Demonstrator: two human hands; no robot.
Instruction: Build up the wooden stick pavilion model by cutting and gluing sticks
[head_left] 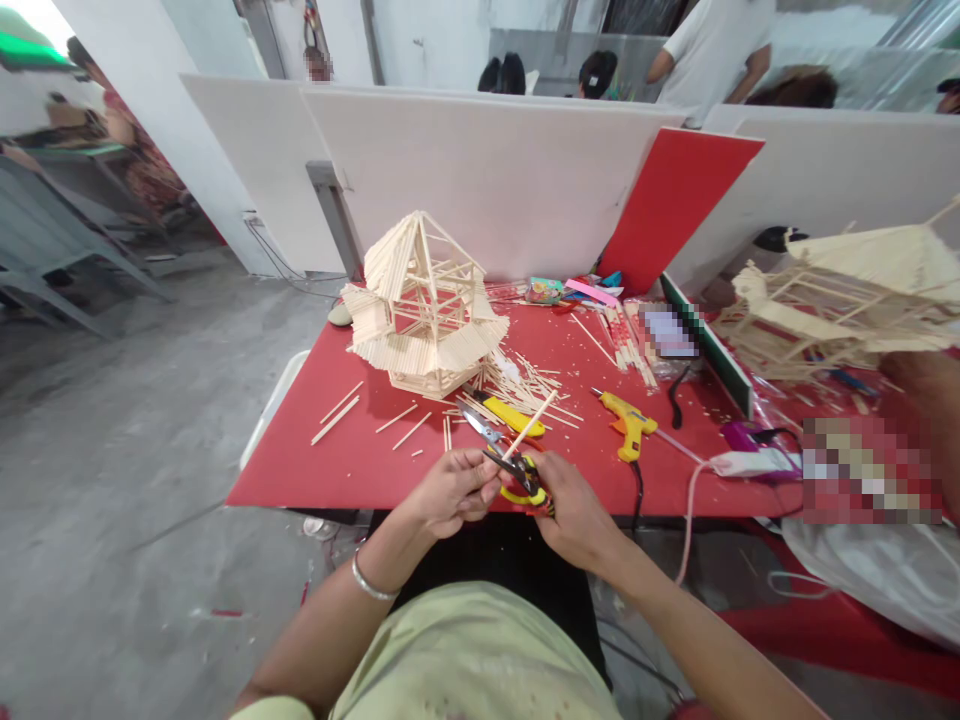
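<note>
My left hand [450,490] is closed in a pinch on a thin wooden stick [534,420] that slants up to the right. My right hand [574,510] grips small cutters with yellow handles [517,470], whose blades [480,425] are spread around the stick's lower part. Both hands hover over the near edge of the red table [352,465]. Behind them stands a house model made of sticks [424,305], with loose sticks [525,385] scattered round its base.
A yellow glue gun [628,422] lies right of my hands, its cord running off the edge. A yellow knife [514,415], stick bundles [626,345] and a second stick model [847,300] sit to the right. White partitions [487,170] and a red board [675,205] back the table. People work behind.
</note>
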